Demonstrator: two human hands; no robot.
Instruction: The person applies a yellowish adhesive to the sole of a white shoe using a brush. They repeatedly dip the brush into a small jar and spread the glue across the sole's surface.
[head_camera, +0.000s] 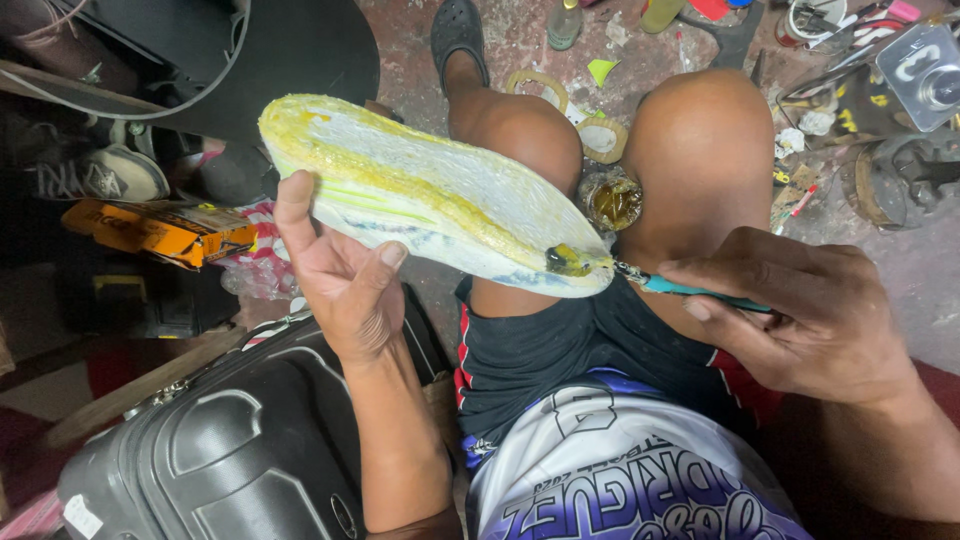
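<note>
Shoe sole, the white rubber one smeared with yellow glue (440, 195), sits above my knees, left hand (345, 275) pinching its edge, right hand (800, 320) clamped on a teal-handled brush (690, 290) at the heel, and it looks light, bendy, sticky, so hold the dry rim.

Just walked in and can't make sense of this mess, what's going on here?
A seated person is spreading yellow glue on a shoe sole. The left hand holds the sole up from beneath, inner face upward, already coated yellow over much of its length. The right hand grips a teal-handled brush, its glue-laden tip touching the sole's near end. An open glue jar sits between the knees. A dark suitcase lies at the person's left, with an orange box on the cluttered floor beyond.
</note>
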